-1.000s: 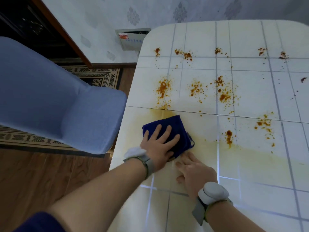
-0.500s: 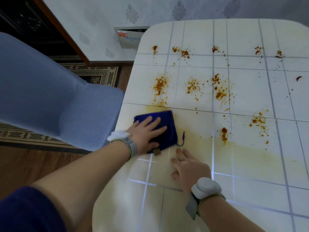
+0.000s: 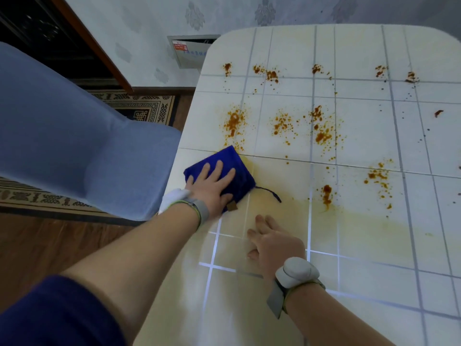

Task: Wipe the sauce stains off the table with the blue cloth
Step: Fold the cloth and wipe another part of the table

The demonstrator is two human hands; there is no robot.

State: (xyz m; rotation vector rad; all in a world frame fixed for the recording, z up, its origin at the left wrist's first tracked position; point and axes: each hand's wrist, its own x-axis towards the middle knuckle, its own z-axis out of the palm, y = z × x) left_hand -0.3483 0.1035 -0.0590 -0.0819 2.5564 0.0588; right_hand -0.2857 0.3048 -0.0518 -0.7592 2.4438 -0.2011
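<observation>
Cloth [image 3: 230, 171] pinned flat at near left edge of table [image 3: 361, 245] under left hand [image 3: 212, 187], fingers spread for broad pressure. Right hand [image 3: 272, 242] open, palm down nearby, bracing. Sauce stains [image 3: 321, 128] spread beyond, unwiped.

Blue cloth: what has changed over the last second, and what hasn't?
The left hand, flat on the blue cloth, slid it left towards the table edge by the chair, leaving a yellowish smear. The right hand stayed flat on the table, off the cloth. The sauce stains beyond are untouched.
</observation>
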